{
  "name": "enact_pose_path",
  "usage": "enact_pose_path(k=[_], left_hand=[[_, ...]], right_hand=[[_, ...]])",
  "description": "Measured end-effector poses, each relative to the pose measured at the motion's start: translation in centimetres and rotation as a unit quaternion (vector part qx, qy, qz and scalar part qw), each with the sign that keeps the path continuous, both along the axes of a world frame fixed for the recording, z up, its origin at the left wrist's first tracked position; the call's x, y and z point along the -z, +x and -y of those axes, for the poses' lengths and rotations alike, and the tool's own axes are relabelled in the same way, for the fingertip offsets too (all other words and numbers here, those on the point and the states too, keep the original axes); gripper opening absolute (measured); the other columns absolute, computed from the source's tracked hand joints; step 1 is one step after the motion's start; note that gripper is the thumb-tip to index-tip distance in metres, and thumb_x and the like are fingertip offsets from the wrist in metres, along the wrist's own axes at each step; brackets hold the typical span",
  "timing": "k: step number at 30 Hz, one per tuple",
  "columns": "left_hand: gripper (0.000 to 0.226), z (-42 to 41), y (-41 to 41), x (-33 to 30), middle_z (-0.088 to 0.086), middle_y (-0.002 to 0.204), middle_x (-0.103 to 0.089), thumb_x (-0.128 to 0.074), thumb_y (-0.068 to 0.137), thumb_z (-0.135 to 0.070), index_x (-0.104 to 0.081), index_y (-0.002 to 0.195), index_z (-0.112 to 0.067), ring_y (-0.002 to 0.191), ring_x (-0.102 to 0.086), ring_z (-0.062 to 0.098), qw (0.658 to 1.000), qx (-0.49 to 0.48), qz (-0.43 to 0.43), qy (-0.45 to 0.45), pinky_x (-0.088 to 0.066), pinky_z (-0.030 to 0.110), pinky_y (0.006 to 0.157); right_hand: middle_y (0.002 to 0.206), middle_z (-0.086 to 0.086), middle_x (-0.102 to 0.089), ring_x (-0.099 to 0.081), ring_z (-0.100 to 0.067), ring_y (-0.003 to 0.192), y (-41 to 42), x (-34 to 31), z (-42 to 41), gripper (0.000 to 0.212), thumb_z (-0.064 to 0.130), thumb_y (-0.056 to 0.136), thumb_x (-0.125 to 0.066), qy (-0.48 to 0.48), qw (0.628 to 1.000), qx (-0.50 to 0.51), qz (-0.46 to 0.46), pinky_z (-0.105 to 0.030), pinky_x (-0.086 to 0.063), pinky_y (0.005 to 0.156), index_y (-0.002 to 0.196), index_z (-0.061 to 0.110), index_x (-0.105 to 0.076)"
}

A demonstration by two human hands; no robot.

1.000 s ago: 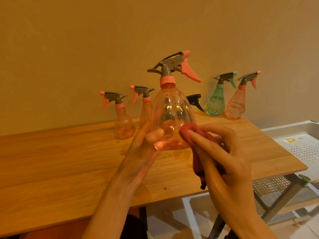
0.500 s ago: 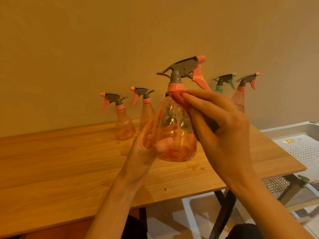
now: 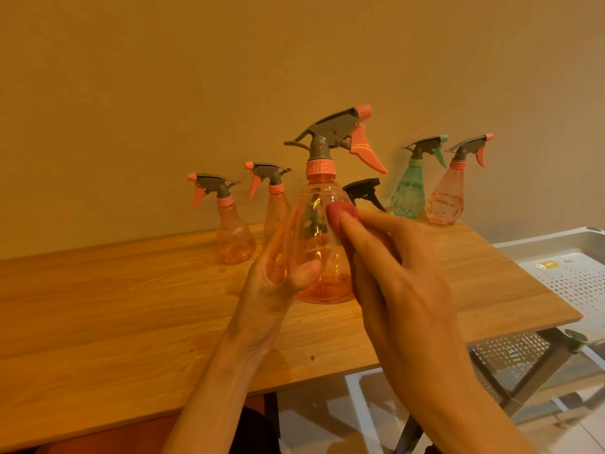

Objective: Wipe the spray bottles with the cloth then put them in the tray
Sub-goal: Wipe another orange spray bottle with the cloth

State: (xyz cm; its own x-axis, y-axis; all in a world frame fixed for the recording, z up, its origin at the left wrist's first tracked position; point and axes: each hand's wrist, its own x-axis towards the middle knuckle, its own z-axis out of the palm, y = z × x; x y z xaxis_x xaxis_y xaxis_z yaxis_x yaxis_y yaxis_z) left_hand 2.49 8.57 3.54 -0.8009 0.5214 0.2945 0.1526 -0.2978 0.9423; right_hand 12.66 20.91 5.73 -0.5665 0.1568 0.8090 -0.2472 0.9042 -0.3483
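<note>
Clear pink plastic makes up the round-bellied spray bottle (image 3: 319,244) in the middle of the frame, topped with a grey sprayer and a pink trigger. It is held upright above the wooden table (image 3: 98,322) by the left hand (image 3: 278,283), whose fingers and thumb are curled round its lower half. A soft red cloth (image 3: 340,213) is pinched in the right hand (image 3: 402,290) and pressed against the bottle's right side.

Further back by the wall, two more pink bottles (image 3: 232,231) are seen standing at centre left. A dark sprayer head (image 3: 365,191) is seen peeking out behind the held bottle. At upper right, a ribbed green bottle (image 3: 409,194) and a bumpy pink bottle (image 3: 445,204) are placed just beside each other. At the right edge, a white tray (image 3: 556,247) dotted with little holes is seen past the table end.
</note>
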Motion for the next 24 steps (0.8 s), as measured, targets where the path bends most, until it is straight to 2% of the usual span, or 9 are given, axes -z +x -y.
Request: enact_pose_path(k=[3,6,8,10,12,15,17,21,24], left_hand=[[0.104,-0.1,-0.1,0.3,-0.005,0.146,-0.059,-0.092,0.052,-0.061,-0.05,0.145,-0.042,0.134,-0.057,0.019,1.0,0.013,-0.009,0.0,-0.056,0.032,0.096],[0.105,0.0,-0.1,0.4,-0.002,0.146,-0.059,-0.092,0.055,-0.059,-0.049,0.148,-0.038,0.135,-0.056,0.021,1.0,0.007,-0.009,0.003,-0.056,0.035,0.099],[0.108,0.2,-0.2,0.4,0.002,0.147,-0.058,-0.091,0.057,-0.058,-0.045,0.151,-0.031,0.136,-0.055,0.024,1.0,0.006,-0.012,0.003,-0.053,0.04,0.104],[0.105,0.3,-0.3,0.4,0.004,0.148,-0.057,-0.09,0.063,-0.055,-0.043,0.153,-0.028,0.137,-0.054,0.026,1.0,0.013,-0.021,-0.005,-0.051,0.043,0.106],[0.107,0.4,-0.5,0.6,0.006,0.149,-0.055,-0.089,0.063,-0.054,-0.041,0.154,-0.026,0.137,-0.054,0.027,1.0,0.012,-0.024,-0.008,-0.052,0.044,0.106],[0.112,0.5,-0.5,0.6,0.007,0.15,-0.055,-0.09,0.059,-0.058,-0.041,0.154,-0.025,0.136,-0.055,0.027,1.0,0.012,-0.016,-0.003,-0.053,0.043,0.104],[0.113,0.4,-0.5,0.6,0.007,0.15,-0.054,-0.091,0.059,-0.059,-0.041,0.154,-0.026,0.136,-0.055,0.027,1.0,0.014,-0.017,-0.001,-0.053,0.043,0.104],[0.107,0.4,-0.6,0.6,0.003,0.152,-0.052,-0.089,0.064,-0.055,-0.04,0.155,-0.03,0.139,-0.052,0.026,0.999,0.014,-0.034,-0.009,-0.051,0.051,0.106],[0.102,0.5,-0.7,0.5,0.002,0.15,-0.055,-0.089,0.064,-0.051,-0.043,0.153,-0.03,0.138,-0.054,0.023,0.999,0.004,-0.033,0.002,-0.056,0.04,0.1]], right_hand=[[0.123,0.002,-0.059,-0.054,-0.013,0.111,-0.7,-1.3,-0.2,0.035,0.011,0.099,-0.053,-0.039,0.999,-0.009,-0.022,-0.01,-0.039,0.09,0.134,0.009,-0.059],[0.133,-0.003,-0.061,-0.053,-0.018,0.116,-1.1,-1.4,0.0,0.033,0.016,0.101,-0.055,-0.026,0.999,0.011,-0.028,-0.012,-0.037,0.093,0.131,0.008,-0.063],[0.142,-0.004,-0.056,-0.049,-0.018,0.125,-1.0,-0.7,0.3,0.038,0.015,0.101,-0.056,-0.022,0.999,0.002,-0.027,-0.014,-0.036,0.103,0.138,0.008,-0.059],[0.151,-0.007,-0.048,-0.043,-0.022,0.139,-0.7,0.3,0.5,0.044,0.011,0.1,-0.056,-0.013,0.999,-0.022,-0.021,-0.025,-0.038,0.112,0.144,0.006,-0.053],[0.155,-0.01,-0.043,-0.039,-0.023,0.145,-0.3,1.1,0.5,0.048,0.008,0.098,-0.056,-0.004,0.999,-0.034,-0.012,-0.032,-0.041,0.112,0.146,0.005,-0.049],[0.154,-0.011,-0.044,-0.043,-0.022,0.142,0.0,1.5,0.4,0.051,0.007,0.097,-0.057,0.003,0.999,-0.038,-0.008,-0.032,-0.046,0.109,0.147,0.005,-0.049],[0.153,-0.008,-0.046,-0.046,-0.021,0.14,-0.3,0.9,0.2,0.049,0.008,0.097,-0.056,-0.007,0.999,-0.034,-0.013,-0.026,-0.043,0.11,0.146,0.006,-0.05],[0.15,-0.006,-0.05,-0.049,-0.019,0.135,-1.5,-0.7,-0.2,0.043,0.009,0.101,-0.054,-0.013,0.999,-0.022,-0.026,-0.025,-0.043,0.108,0.144,0.006,-0.053],[0.151,-0.005,-0.049,-0.048,-0.019,0.136,-1.6,-0.5,-0.2,0.047,0.004,0.098,-0.057,-0.004,0.999,-0.03,-0.026,-0.026,-0.042,0.109,0.144,0.008,-0.053]])
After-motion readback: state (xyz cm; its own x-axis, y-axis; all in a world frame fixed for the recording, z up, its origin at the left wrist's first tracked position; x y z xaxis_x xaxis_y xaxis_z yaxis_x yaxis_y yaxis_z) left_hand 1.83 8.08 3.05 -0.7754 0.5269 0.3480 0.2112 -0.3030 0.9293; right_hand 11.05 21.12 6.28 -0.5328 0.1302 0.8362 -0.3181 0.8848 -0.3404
